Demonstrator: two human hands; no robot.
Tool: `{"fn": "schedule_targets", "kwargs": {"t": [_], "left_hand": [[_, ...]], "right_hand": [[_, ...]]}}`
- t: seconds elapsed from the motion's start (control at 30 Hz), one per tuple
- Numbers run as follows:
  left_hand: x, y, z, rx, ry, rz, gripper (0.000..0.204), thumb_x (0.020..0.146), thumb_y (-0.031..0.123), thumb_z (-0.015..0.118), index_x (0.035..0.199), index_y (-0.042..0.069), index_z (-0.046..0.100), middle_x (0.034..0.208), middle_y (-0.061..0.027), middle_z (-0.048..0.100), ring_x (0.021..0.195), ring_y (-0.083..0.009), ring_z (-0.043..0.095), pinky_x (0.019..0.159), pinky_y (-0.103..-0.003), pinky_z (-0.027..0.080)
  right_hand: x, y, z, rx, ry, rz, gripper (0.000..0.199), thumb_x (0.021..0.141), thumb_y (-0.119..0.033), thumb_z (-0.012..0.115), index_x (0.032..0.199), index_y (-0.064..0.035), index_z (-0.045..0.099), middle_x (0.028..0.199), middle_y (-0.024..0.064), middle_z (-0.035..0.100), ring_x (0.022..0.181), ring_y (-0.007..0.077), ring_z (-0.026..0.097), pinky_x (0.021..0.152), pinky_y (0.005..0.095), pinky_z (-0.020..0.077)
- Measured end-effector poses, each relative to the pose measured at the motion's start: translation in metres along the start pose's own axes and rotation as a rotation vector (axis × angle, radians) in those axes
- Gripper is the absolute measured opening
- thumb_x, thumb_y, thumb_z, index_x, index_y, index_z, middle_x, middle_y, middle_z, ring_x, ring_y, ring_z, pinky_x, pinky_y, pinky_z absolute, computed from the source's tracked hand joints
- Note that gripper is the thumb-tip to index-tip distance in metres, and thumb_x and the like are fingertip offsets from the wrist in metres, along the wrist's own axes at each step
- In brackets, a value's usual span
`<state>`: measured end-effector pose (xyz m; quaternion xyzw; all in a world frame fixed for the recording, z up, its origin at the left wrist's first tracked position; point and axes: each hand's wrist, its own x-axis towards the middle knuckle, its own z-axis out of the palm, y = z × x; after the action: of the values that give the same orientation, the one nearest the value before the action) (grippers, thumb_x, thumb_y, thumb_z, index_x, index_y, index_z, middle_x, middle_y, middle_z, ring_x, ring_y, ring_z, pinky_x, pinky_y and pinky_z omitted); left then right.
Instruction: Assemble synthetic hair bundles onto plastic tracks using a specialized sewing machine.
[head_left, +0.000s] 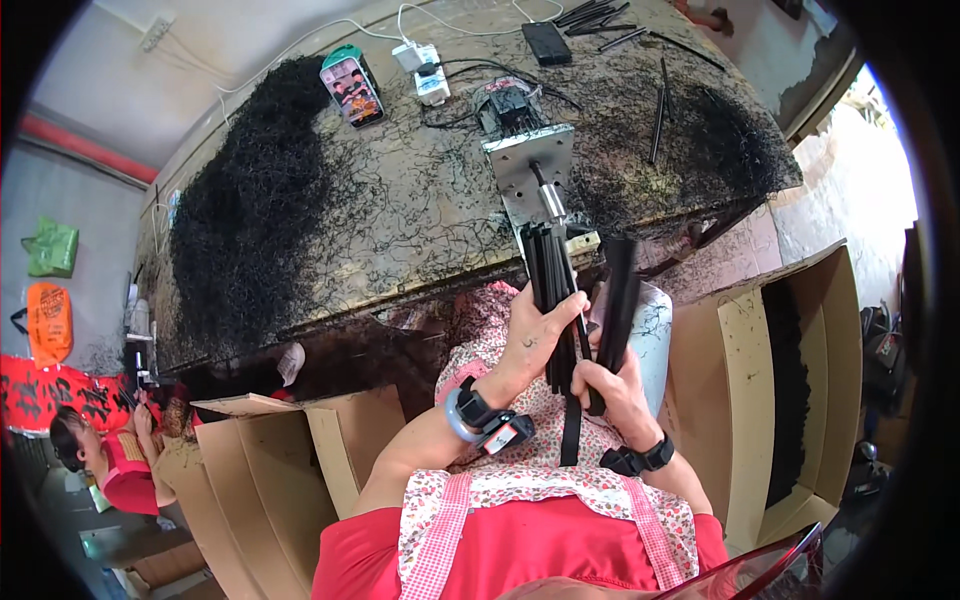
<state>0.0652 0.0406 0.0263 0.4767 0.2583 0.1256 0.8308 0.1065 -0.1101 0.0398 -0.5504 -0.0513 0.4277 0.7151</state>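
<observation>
My left hand (540, 328) is closed around a bundle of thin black rods (546, 262), held upright over my lap just below a metal chuck (552, 201). That chuck sits on the shaft of a small motor (508, 108) with a metal bracket (520, 205), mounted at the table's near edge. Beside it, my right hand (614, 388) grips a second bundle of black rods (621, 290), tilted slightly right. Both bundles are close together, and a rod between the hands runs up toward the chuck. Whether it touches the chuck I cannot tell.
Black shavings (250, 200) are heaped on the table's left side, with more scattered to the right. Loose black rods (658, 125), a phone (546, 43), a lit screen (352, 92) and a power strip (431, 82) lie there. Cardboard boxes (735, 400) flank me; another person (130, 465) sits left.
</observation>
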Motion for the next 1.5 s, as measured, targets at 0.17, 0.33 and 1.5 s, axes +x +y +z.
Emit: {"fn": "schedule_targets", "kwargs": {"t": [0.17,0.33,1.5], "left_hand": [[-0.004,-0.004,0.000,-0.007,-0.107,-0.142,0.025,0.088,0.017,0.068,0.106,0.002,0.059,0.085,-0.0048,0.064,0.079,-0.0117,0.062,0.072,-0.028,0.052],[-0.035,-0.017,-0.008,-0.209,-0.056,-0.291,0.024,0.087,0.017,0.068,0.106,0.003,0.059,0.082,-0.0041,0.064,0.077,-0.0120,0.062,0.069,-0.027,0.052],[-0.004,-0.013,0.010,-0.078,0.032,-0.178,0.032,0.084,0.023,0.074,0.104,0.002,0.061,0.083,-0.0053,0.065,0.066,-0.0120,0.060,0.060,-0.027,0.051]], "right_hand": [[-0.005,-0.002,-0.004,-0.112,0.091,-0.044,0.044,0.087,-0.005,0.059,0.128,0.0013,0.049,0.071,0.0008,0.057,0.052,0.0048,0.049,0.047,0.0187,0.0391],[0.016,-0.008,-0.003,-0.105,0.079,-0.022,0.048,0.086,-0.003,0.062,0.131,0.0016,0.047,0.086,0.0021,0.064,0.058,0.0036,0.051,0.050,0.0192,0.0424],[-0.005,-0.014,-0.010,-0.090,0.033,0.044,0.046,0.086,-0.008,0.063,0.128,0.0002,0.049,0.061,0.0013,0.056,0.047,0.0078,0.051,0.045,0.0202,0.0404]]}}
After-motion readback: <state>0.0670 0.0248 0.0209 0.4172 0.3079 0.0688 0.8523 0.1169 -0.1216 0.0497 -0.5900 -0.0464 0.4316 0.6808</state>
